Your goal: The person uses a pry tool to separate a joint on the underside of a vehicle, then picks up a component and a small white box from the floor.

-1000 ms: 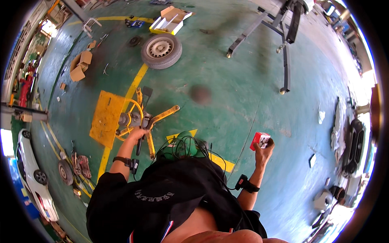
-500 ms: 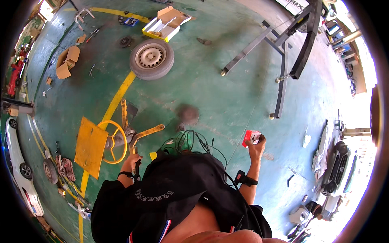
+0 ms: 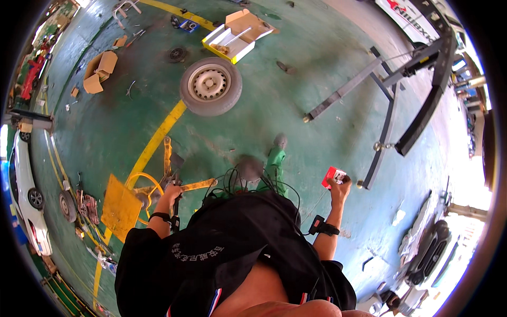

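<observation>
In my right hand (image 3: 339, 186) is a small red and white box (image 3: 333, 177), gripped between thumb and fingers, out to the right of my body. My left hand (image 3: 171, 194) is closed at the left, in front of a yellow metal stand leg (image 3: 198, 185). Something dark shows beside its fingers, too small to name. Just left of that hand is a yellow steering wheel (image 3: 138, 182), and beyond it a flat yellow plate (image 3: 120, 208). Thin dark cables (image 3: 264, 182) loop at the front of my black top.
A wheel with tyre (image 3: 231, 94) lies ahead on the green floor. Past it sits an open carton (image 3: 240, 51); a brown box (image 3: 100, 71) is at left. Dark metal lift arms (image 3: 343, 90) spread at right. Cars (image 3: 430, 253) stand at both sides.
The wheel, carton and yellow stand sit lower in view as I move forward. A green trouser leg and shoe now show ahead of my body. The red and white box stays in my right hand.
</observation>
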### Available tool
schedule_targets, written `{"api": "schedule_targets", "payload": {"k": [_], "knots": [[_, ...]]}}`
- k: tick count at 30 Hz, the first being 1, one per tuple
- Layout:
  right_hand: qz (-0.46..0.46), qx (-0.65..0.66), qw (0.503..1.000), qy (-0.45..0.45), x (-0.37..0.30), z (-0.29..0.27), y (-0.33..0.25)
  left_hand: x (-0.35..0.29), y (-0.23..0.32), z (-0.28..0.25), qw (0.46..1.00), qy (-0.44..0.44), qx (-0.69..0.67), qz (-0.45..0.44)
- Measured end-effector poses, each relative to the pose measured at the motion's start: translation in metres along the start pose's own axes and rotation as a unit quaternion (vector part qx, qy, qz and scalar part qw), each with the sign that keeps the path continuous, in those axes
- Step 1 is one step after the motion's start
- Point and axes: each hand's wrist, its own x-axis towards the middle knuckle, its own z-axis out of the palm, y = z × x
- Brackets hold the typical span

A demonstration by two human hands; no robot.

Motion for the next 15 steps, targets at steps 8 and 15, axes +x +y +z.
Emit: {"api": "schedule_targets", "payload": {"k": [8, 15], "knots": [[-0.034, -0.030, 0.993, -0.110, 0.179, 0.123, -0.097, -0.023, 0.005, 0.042, 0.974, 0.032, -0.134, -0.179], [-0.223, -0.146, 0.946, -0.185, 0.292, 0.277, -0.278, -0.077, 0.062, 0.104, 0.935, 0.016, -0.277, -0.223]]}}
